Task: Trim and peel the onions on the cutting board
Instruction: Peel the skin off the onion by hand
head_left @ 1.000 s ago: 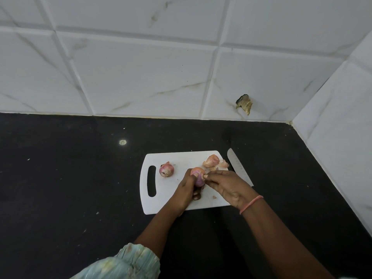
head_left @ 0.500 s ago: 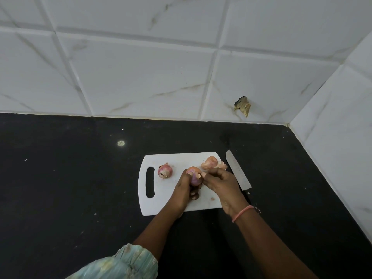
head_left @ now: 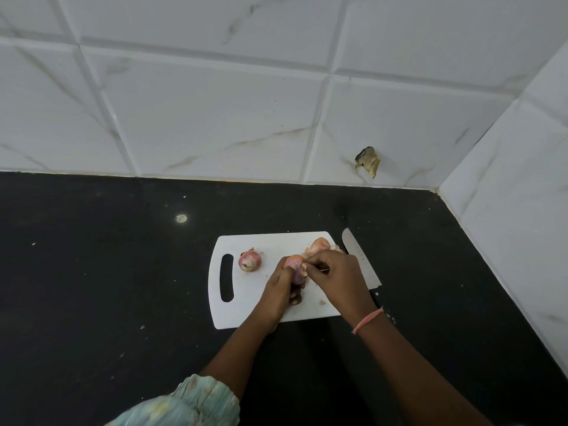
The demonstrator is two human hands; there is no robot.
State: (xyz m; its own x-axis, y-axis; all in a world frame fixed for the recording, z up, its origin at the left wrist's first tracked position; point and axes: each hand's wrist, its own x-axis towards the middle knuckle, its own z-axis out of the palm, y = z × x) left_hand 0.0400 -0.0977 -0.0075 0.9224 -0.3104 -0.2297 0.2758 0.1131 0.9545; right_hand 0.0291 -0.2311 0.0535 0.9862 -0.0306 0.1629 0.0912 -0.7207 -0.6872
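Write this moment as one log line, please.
step: peeling | left hand: grips onion | right hand: pinches skin | knife: idle beside board

The worktop [head_left: 107, 272] is black, flecked with small pale specks and one round whitish spot. On it lies a plain white cutting board [head_left: 246, 315]. The loose onion [head_left: 250, 261] is pink-purple with a pale brownish patch at its end; the held onion [head_left: 294, 265] is pink with an orange-tan top, and the peels [head_left: 319, 245] at the board's far corner are pale orange-pink. The knife [head_left: 358, 256] has a silvery grey blade. The wall tiles [head_left: 215, 118] are white with faint grey-brown veins. The wristband [head_left: 367, 320] is salmon pink, and the sleeve [head_left: 190, 404] is pale green with yellowish blotches.
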